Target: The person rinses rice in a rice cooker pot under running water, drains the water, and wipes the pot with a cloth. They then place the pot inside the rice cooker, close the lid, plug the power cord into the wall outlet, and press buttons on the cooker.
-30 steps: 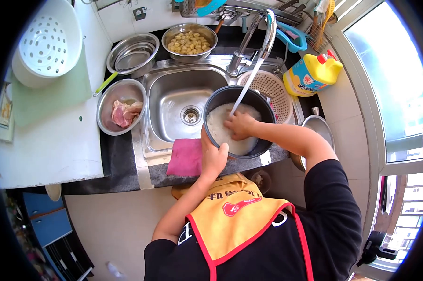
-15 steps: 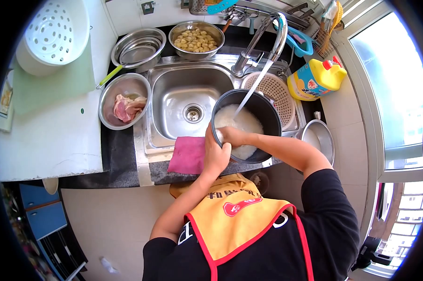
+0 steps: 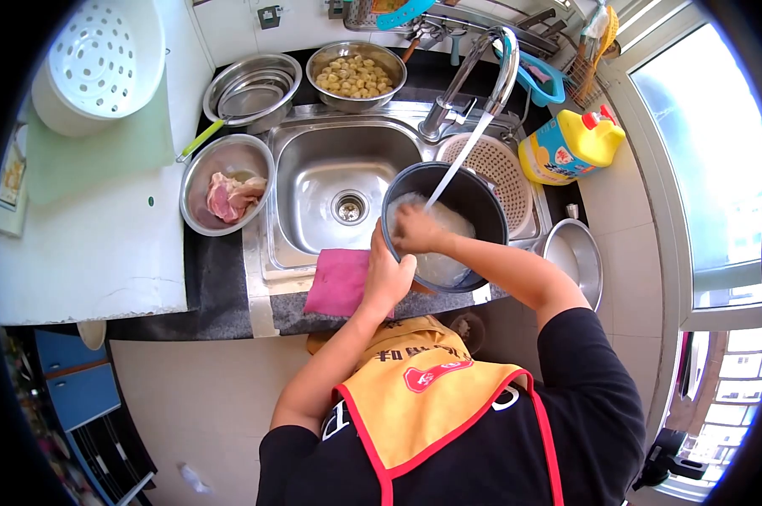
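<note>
A dark round pot (image 3: 485, 211) with cloudy water and pale grains (image 3: 444, 268) is at the right side of the sink (image 3: 313, 156). My left hand (image 3: 388, 274) grips the pot's near left rim. Inside the pot, at its left side, is my right hand (image 3: 416, 228), blurred, its fingers hidden or smeared. From the faucet (image 3: 506, 76) a stream of water runs into the pot. A pink cloth (image 3: 337, 282) lies on the counter edge, left of my left hand.
Left of the sink stands a bowl of raw meat (image 3: 232, 198). Behind are nested metal bowls (image 3: 253, 91) and a bowl of yellowish pieces (image 3: 354, 78). A perforated basket (image 3: 495, 169), a yellow bottle (image 3: 571, 145) and a metal bowl (image 3: 573, 253) are at the right.
My right hand has shifted from the pot's near left wall up and away from my left hand, over the grains. The pot and my left hand stay about where they were.
</note>
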A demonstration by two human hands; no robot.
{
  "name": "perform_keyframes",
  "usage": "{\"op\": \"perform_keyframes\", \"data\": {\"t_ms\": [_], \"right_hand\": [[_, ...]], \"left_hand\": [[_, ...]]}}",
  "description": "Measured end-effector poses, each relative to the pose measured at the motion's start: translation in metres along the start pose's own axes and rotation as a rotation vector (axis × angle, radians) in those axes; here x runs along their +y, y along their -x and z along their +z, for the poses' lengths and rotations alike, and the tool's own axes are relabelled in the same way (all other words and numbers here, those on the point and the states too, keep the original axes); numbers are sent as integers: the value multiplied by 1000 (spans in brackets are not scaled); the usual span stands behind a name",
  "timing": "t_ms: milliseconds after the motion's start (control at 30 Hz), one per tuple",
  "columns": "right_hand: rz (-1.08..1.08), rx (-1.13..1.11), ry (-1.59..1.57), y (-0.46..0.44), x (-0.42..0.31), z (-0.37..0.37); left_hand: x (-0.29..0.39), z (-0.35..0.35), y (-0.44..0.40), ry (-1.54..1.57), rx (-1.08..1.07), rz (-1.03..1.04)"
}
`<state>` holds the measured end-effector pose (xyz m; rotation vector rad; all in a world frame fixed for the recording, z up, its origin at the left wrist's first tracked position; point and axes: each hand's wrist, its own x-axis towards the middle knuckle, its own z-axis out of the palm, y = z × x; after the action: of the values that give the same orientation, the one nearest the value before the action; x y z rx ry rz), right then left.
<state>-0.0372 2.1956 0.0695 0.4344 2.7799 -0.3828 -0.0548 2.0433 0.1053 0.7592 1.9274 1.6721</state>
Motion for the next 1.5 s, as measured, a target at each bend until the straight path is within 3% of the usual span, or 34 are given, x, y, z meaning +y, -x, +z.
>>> {"op": "perform_keyframes", "data": {"t_ms": [33, 67, 133, 200, 367, 467, 500, 533, 600, 633, 700, 733, 833, 867, 933, 1000, 1067, 1133, 1200, 1333, 1367, 1400, 1500], "right_hand": [[-132, -87, 80, 0, -2, 5], [-128, -88, 80, 6, 0, 9], [-450, -161, -30, 21, 7, 12], [-456, -264, 6, 38, 11, 1], [-791, -543, 112, 57, 40, -19], [-703, -604, 123, 50, 69, -12], [-699, -627, 336, 43, 77, -10], [-699, -628, 335, 47, 68, -22], [-530, -278, 446, 57, 36, -58], [-525, -277, 443, 55, 27, -55], [-801, 83, 433, 46, 7, -48], [-801, 86, 431, 40, -1, -44], [-707, -259, 600, 20, -14, -35], [-707, -259, 599, 17, -8, -31], [-635, 31, 520, 14, 10, -19], [-580, -1, 458, 17, 28, -20], [-328, -87, 461, 30, 34, -30], [-311, -136, 510, 45, 37, -32], [-142, -294, 498, 66, 33, -27], [-167, -621, 74, 71, 24, -29], [-324, -662, 17, 66, 22, -28], [-323, -661, 16, 63, 21, -22], [-367, -573, -675, 58, 5, -18]], "left_hand": [[-1, 1, -1, -1, 3, 11], [-3, 1, 0, 1, 0, 11], [-4, 2, 0, -8, 14, 18], [2, 0, 2, -20, 14, -2], [4, -1, 2, -66, 17, 2], [5, -2, 1, -23, -9, -36], [7, -2, 2, -23, -10, -41], [8, -3, 2, -23, -11, -46], [4, -1, 2, -28, -5, -44], [3, 0, 3, -34, 1, -39], [3, 0, 3, -44, -11, -50], [3, -1, 4, -55, -20, -63], [10, -2, 5, -75, -20, -104], [8, -1, 6, -75, -20, -105], [4, 2, 7, -130, 35, -56], [8, 1, 7, -105, 29, -44], [9, 0, 7, -82, 25, -30], [9, 2, 8, -96, 36, -90], [10, 5, 10, -93, 62, -91], [12, 5, 12, -97, 89, -79], [13, 6, 13, -97, 87, -78], [13, 5, 14, -115, 91, -77], [11, 5, 11, -146, 87, -66]]}}
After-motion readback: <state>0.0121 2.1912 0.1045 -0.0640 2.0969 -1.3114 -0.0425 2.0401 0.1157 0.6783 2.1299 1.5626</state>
